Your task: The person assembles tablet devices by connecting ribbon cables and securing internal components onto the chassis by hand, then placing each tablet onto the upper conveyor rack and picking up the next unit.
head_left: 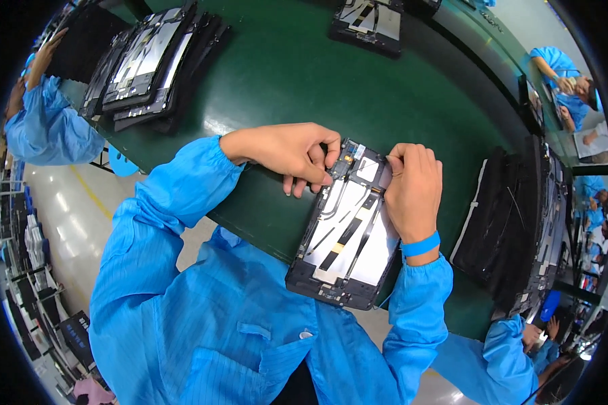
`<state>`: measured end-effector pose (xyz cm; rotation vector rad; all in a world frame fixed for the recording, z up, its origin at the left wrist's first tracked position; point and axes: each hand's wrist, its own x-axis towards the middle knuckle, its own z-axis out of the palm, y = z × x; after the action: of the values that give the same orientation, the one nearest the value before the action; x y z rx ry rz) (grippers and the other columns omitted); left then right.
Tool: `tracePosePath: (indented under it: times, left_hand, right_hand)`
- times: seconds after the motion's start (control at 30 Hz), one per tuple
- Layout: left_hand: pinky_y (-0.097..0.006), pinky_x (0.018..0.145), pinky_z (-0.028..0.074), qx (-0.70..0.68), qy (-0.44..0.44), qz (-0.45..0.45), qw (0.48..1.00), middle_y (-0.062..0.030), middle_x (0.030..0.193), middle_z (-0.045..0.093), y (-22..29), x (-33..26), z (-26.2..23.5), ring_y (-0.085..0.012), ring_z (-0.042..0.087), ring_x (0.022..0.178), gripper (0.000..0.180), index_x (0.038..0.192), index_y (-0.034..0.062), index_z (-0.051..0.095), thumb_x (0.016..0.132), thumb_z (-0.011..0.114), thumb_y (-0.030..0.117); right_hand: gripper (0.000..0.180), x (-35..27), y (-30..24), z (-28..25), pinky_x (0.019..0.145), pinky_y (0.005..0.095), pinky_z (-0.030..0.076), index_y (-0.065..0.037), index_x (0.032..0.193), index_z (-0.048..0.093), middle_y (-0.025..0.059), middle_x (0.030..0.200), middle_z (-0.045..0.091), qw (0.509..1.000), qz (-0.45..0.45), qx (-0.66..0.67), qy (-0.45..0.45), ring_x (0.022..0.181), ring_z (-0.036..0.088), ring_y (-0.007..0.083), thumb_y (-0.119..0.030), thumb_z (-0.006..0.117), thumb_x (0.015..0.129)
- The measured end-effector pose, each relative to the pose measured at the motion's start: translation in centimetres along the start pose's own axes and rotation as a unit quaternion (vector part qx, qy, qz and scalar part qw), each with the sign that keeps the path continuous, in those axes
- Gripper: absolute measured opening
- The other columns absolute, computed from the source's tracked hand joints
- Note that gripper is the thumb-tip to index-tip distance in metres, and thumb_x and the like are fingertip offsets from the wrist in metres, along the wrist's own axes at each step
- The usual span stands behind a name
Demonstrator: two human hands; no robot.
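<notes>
An opened tablet frame (344, 236) with silver plates and black ribbon cables lies on the green table (304, 74), its near end overhanging the table edge toward me. My left hand (290, 152) pinches at the frame's far left corner with finger and thumb. My right hand (412, 185) rests on the far right corner, fingers curled down onto the frame; a blue band circles that wrist. Whether either hand holds a small part is hidden by the fingers.
A stack of similar frames (148, 64) lies at the far left of the table, another frame (368, 23) at the far middle, and a dark stack (520, 223) at the right. Other people in blue coats work at the left (44, 125), right and lower right.
</notes>
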<state>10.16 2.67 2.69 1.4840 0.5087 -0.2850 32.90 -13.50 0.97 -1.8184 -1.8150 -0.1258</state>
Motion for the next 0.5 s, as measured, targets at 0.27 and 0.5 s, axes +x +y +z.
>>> tracePosePath:
  times: [0.27,0.5]
  left_hand:
    - [-0.032,0.054,0.063,-0.007,0.002,-0.016,1.000,-0.0165,0.091,0.078,0.30,0.01,0.17,-0.0193,0.076,0.067,0.030,0.109,0.0016,0.050,0.104,0.078,0.012]
    - [-0.033,0.053,0.063,-0.009,0.004,-0.012,1.000,-0.0184,0.094,0.079,0.07,0.35,0.33,-0.0196,0.076,0.067,0.030,0.109,0.0018,0.050,0.105,0.077,0.013]
  right_hand:
    - [0.009,0.91,0.30,0.11,0.080,0.0448,0.046,-0.006,0.097,0.065,0.0099,0.093,0.066,0.999,0.005,0.039,-0.009,0.090,0.063,0.0325,-0.003,0.074,0.095]
    - [0.009,0.46,0.12,-0.57,0.082,0.0459,0.048,-0.004,0.099,0.066,0.0128,0.095,0.065,0.998,0.017,0.047,-0.030,0.092,0.063,0.0353,-0.002,0.074,0.095]
